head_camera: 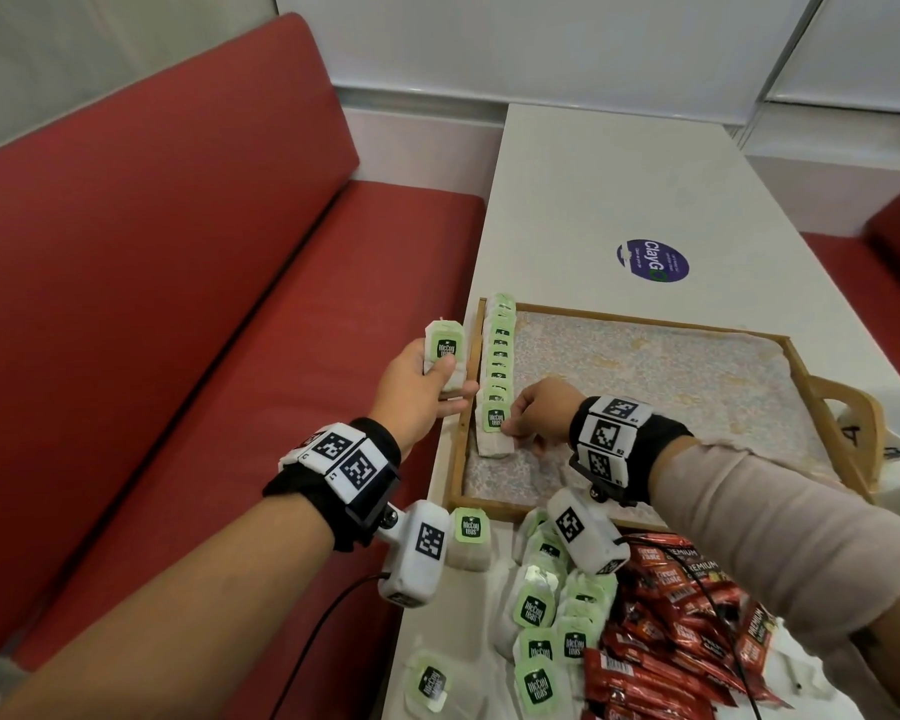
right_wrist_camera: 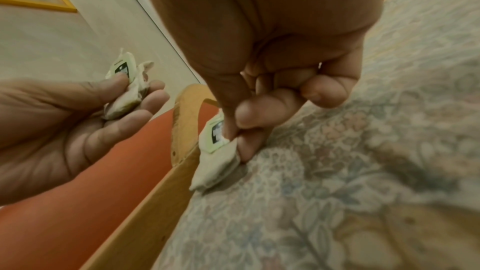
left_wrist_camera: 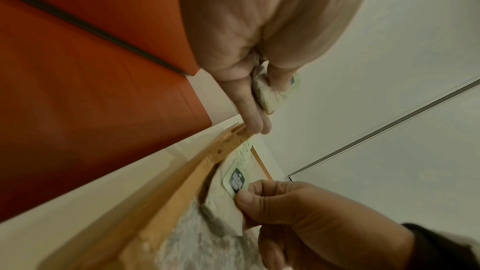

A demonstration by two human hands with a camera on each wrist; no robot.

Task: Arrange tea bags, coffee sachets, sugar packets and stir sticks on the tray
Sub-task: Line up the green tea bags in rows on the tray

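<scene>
A wooden tray [head_camera: 832, 407] with a floral liner lies on the white table. Several green-tagged tea bags stand in a row [head_camera: 499, 356] along its left wall. My right hand [head_camera: 533, 415] pinches the nearest tea bag [head_camera: 493, 428] of that row between thumb and forefinger, its bag resting on the liner; the right wrist view shows this tea bag [right_wrist_camera: 215, 161] against the tray wall [right_wrist_camera: 145, 208]. My left hand [head_camera: 424, 384] hovers just left of the tray and holds a small stack of tea bags [head_camera: 444, 356] under the thumb, with the stack [left_wrist_camera: 270, 93] also visible from the left wrist.
Loose tea bags [head_camera: 541, 631] lie in a heap on the table in front of the tray. Beside them is a pile of red coffee sachets [head_camera: 681, 615]. A round purple sticker [head_camera: 653, 260] marks the table beyond the tray. A red bench [head_camera: 178, 304] runs along the left.
</scene>
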